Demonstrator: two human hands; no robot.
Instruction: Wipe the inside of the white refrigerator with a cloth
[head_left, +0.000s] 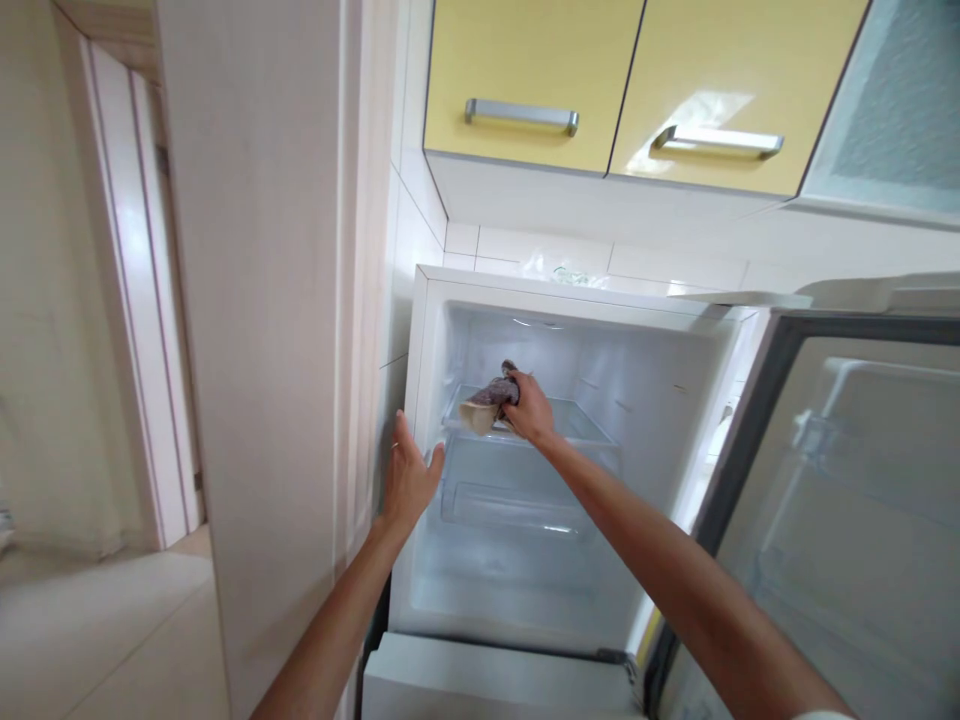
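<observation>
My right hand point(531, 408) reaches into the open fridge point(480, 610), its fingers closed round a bunched cloth point(489, 400). The cloth is brownish-purple with a pale, cream-coloured part hanging to the left. It is held over the front of the upper glass shelf point(581, 425); whether it touches the glass I cannot tell. At the fridge's left front edge is my left hand point(409, 475), with thumb and fingers apart and nothing in it. Its fingertips are at the side of the fridge frame.
On the right the fridge door point(847, 480) stands swung open. A clear drawer point(517, 505) sits below the shelf. Yellow cupboards point(532, 60) with metal handles hang above. A pale door frame point(277, 300) rises close on the left, and a crumpled plastic bag point(566, 272) lies on the fridge top.
</observation>
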